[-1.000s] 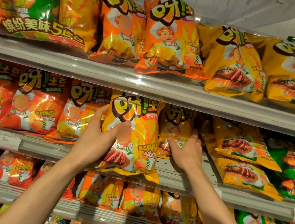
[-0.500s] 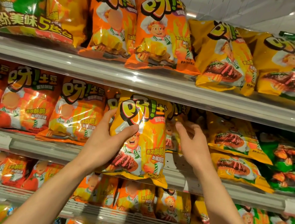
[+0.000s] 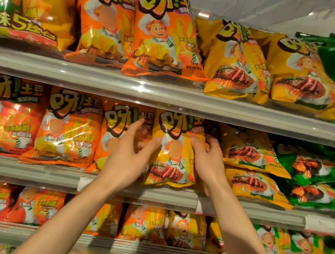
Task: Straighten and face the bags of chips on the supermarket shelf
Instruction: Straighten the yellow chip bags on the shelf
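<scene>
Both hands (image 3: 131,160) (image 3: 208,163) flank the upright yellow bag (image 3: 174,150) (middle shelf (image 3: 139,192)).

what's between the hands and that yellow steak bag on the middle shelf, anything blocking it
Nothing visible. The left hand lies against the yellow steak bag's left edge and the right hand against its right edge, both on the bag, which stands upright at the middle shelf front.
</scene>
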`<state>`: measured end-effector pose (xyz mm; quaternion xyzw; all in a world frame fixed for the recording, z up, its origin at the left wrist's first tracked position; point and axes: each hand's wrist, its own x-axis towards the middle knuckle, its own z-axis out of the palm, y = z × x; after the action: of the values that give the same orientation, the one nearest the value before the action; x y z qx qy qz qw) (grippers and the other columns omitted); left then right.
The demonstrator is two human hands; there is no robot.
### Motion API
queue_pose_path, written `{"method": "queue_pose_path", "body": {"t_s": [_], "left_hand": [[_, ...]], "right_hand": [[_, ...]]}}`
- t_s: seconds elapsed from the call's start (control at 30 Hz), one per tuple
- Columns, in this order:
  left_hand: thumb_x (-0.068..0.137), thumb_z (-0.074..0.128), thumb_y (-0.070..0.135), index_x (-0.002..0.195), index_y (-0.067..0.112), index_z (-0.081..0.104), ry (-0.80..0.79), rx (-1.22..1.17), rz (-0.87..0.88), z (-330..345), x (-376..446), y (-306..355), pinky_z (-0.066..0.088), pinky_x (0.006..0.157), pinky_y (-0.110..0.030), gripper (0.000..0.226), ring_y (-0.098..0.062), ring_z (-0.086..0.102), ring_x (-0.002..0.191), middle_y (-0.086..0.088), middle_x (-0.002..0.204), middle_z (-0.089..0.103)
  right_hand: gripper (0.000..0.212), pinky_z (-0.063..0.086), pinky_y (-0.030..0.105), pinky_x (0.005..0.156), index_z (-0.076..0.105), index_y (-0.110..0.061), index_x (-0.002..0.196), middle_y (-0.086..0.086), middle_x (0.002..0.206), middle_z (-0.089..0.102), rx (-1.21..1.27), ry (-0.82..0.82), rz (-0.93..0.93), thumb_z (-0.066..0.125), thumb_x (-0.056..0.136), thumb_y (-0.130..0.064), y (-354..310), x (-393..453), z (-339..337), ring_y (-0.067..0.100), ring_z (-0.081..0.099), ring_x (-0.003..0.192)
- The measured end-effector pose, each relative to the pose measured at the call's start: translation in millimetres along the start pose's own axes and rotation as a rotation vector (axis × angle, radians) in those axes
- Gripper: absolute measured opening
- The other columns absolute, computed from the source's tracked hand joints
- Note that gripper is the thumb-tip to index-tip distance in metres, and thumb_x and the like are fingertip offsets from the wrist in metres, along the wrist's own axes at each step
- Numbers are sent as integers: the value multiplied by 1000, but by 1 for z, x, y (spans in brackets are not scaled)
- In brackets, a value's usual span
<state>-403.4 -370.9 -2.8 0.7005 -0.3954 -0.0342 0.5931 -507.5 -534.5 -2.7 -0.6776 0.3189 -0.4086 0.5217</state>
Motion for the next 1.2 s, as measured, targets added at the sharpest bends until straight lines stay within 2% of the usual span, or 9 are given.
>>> {"method": "queue_pose_path", "body": {"t_s": [0.2,0.33,0.43,0.53,0.73,0.97,1.07,1.13,1.2], "left_hand": [[87,64,43,135,21,56,263,445,222,-25,5,-39,38,107,-44,53,-25,39,131,-6,136,51],[86,73,40,141,20,54,234,554,206,-27,6,-55,27,114,-53,62,-33,24,145,-14,157,33],[86,76,37,146,22,49,184,543,207,-23,6,-65,23,117,-53,67,-31,14,151,-11,165,16],[88,75,36,149,24,47,169,528,225,-20,6,-71,23,118,-51,68,-28,10,152,-9,167,9],[89,73,38,151,27,43,160,531,220,-19,9,-73,22,118,-49,70,-26,9,152,-7,167,10],[89,65,54,151,28,43,117,596,271,-31,8,-77,25,117,-53,70,-32,20,150,-12,164,22],[90,58,51,144,20,52,178,600,321,-38,4,-73,27,117,-51,62,-32,30,145,-12,155,37],[92,60,42,139,16,56,232,556,348,-38,-2,-67,32,114,-41,54,-28,39,138,-9,147,46],[94,61,35,136,14,57,245,481,346,-34,-11,-59,31,107,-20,47,-21,49,126,-6,136,53]], "right_hand": [[68,30,42,117,21,-13,157,13,157,36,-307,105,-66,36,103,-53,17,-2,17,30,34,144],[80,18,42,122,4,-23,160,3,166,9,-403,130,-217,33,98,-65,25,-20,14,21,11,153],[95,8,37,120,-12,-34,157,-8,167,-14,-496,26,-289,36,89,-78,31,-35,17,9,-8,153],[99,4,35,120,-23,-39,153,-12,165,-23,-575,0,-344,38,87,-81,40,-40,23,-1,-20,147],[97,7,45,125,-16,-28,157,-1,167,-17,-719,-11,-303,31,90,-80,44,-33,27,15,-13,154],[94,3,43,125,-11,-40,157,-13,165,-22,-570,-96,-213,33,86,-84,30,-41,16,8,-17,152],[88,7,25,119,1,-43,158,-20,165,-14,-467,-125,-141,38,88,-80,22,-52,3,1,-3,151],[76,12,7,108,18,-42,157,-21,165,-1,-469,-114,-159,49,93,-67,24,-61,-7,-7,10,145],[61,21,13,109,38,-36,150,-17,163,21,-434,-67,-233,58,95,-50,31,-73,-17,-9,21,141]]}}
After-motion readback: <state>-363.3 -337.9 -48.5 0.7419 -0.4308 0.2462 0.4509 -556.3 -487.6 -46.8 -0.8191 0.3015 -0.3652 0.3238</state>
